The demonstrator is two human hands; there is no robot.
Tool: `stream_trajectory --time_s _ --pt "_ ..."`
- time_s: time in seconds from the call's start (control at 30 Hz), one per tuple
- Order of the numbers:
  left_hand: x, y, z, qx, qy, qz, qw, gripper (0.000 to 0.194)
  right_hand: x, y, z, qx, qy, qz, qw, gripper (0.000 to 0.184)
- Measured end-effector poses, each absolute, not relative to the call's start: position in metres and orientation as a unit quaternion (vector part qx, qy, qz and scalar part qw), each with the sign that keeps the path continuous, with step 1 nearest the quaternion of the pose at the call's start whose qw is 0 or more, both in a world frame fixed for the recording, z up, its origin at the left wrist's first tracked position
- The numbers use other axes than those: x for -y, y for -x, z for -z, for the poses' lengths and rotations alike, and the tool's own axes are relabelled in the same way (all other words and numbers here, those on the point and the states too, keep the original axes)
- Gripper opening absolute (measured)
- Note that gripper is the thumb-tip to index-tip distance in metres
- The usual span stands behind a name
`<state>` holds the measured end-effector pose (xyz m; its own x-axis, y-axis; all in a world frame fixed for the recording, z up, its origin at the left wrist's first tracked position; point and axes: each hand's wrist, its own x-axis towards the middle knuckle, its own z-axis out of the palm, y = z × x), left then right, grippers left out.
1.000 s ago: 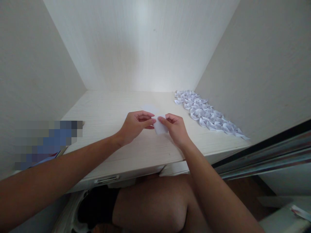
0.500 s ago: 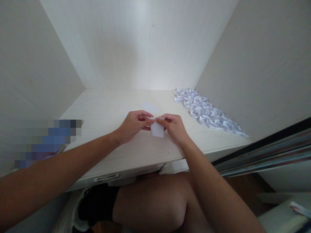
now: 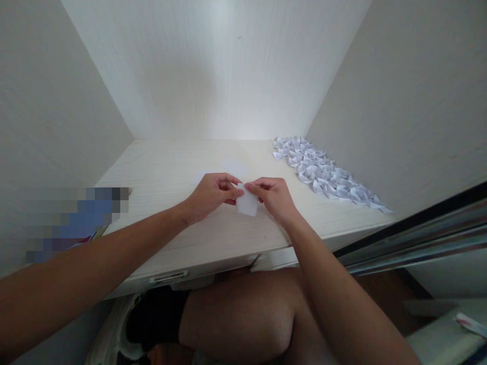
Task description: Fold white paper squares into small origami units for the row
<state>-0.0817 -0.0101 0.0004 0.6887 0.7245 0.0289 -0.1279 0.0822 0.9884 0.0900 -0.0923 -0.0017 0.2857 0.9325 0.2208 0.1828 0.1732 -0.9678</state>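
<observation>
Between my two hands is a small piece of white paper point(image 3: 247, 204), held above the desk top. My left hand point(image 3: 215, 194) pinches its upper left edge with thumb and fingers. On the upper right, my right hand point(image 3: 273, 196) grips the same paper, its thumb close to the left thumb. Behind my hands a flat white paper sheet point(image 3: 234, 166) lies on the desk, partly hidden by my fingers.
Many small folded white paper pieces point(image 3: 323, 175) lie in rows along the right wall of the white desk point(image 3: 160, 157). A blurred-out bluish object point(image 3: 89, 218) stands at the left. A drawer handle point(image 3: 168, 277) is on the front edge, above my legs.
The paper has tilted slightly, its upper left corner showing more above the left thumb. My right thumb has shifted a little to the right; both hands keep their grip.
</observation>
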Motion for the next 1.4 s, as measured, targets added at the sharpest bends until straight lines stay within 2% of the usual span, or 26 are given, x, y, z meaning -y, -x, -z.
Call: stream_trajectory --time_s 0.2,0.33,0.4,0.53,0.6,0.67,0.77,0.87,0.93,1.1,1.23,1.4 --pt "0.013 0.082 -0.002 -0.243 -0.620 -0.298 0.684 0.045 0.094 -0.086 0.001 0.546 0.564 -0.300 0.542 0.020" --pt "0.013 0.080 0.001 -0.249 -0.613 -0.287 0.692 0.046 0.092 -0.083 0.002 0.543 0.576 -0.260 0.553 0.019" --pt "0.013 0.079 0.003 -0.250 -0.610 -0.282 0.697 0.045 0.091 -0.088 0.001 0.516 0.580 -0.247 0.579 0.018" --pt "0.021 0.077 0.011 -0.232 -0.624 -0.231 0.709 0.041 0.090 -0.116 -0.007 0.390 0.579 -0.196 0.688 0.018" --pt "0.025 0.076 0.016 -0.214 -0.641 -0.223 0.703 0.037 0.092 -0.129 -0.012 0.360 0.577 -0.189 0.709 0.020" --pt "0.025 0.076 0.020 -0.207 -0.669 -0.255 0.667 0.031 0.095 -0.133 -0.016 0.347 0.576 -0.213 0.709 0.022" --pt "0.019 0.078 0.022 -0.210 -0.741 -0.344 0.537 0.026 0.098 -0.125 -0.018 0.338 0.562 -0.281 0.701 0.022" --pt "0.012 0.081 0.018 -0.169 -0.813 -0.395 0.394 0.034 0.098 -0.110 -0.018 0.326 0.544 -0.356 0.686 0.024" --pt "0.010 0.084 0.016 -0.122 -0.840 -0.406 0.339 0.037 0.097 -0.101 -0.017 0.320 0.536 -0.404 0.669 0.026" --pt "0.011 0.086 0.013 -0.035 -0.865 -0.437 0.243 0.023 0.095 -0.088 -0.012 0.322 0.528 -0.477 0.624 0.029" --pt "0.009 0.088 0.010 -0.003 -0.880 -0.433 0.198 0.023 0.095 -0.084 -0.009 0.338 0.521 -0.493 0.609 0.029" --pt "0.006 0.089 0.011 -0.006 -0.863 -0.476 0.172 0.020 0.099 -0.093 -0.014 0.356 0.483 -0.487 0.635 0.031"
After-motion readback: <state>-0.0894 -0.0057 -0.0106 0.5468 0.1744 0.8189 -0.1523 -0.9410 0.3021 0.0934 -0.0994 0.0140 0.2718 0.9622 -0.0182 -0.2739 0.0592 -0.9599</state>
